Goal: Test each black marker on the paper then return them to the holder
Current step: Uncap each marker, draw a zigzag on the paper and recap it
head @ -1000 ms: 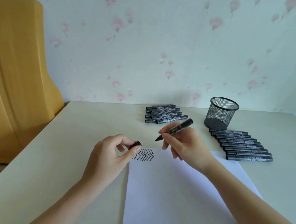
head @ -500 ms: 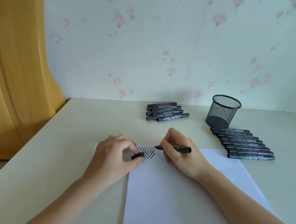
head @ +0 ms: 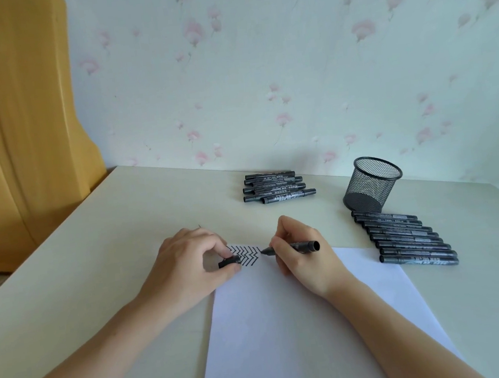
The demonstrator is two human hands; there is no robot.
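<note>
Holder (head: 371, 182), right of centre: black wire mesh, metal look, matt. Markers (head: 277, 186) and uncapped marker (head: 297, 247): black plastic, slight sheen. Paper (head: 288, 332): white, smooth, matt. Table (head: 95, 254): cream, smooth, matt. Upper-left door (head: 13, 121): yellow wood, glossy. Wallpaper (head: 290, 61): floral, matt.

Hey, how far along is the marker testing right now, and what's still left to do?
Done: several zigzag strokes sit on the paper. Which markers made them isn't visible.

In hand: the right hand holds an uncapped marker, tip beside the strokes; the left hand pinches its cap.

Left: the mesh holder looks empty. A far pile of markers and a row by the holder lie on the table.
</note>
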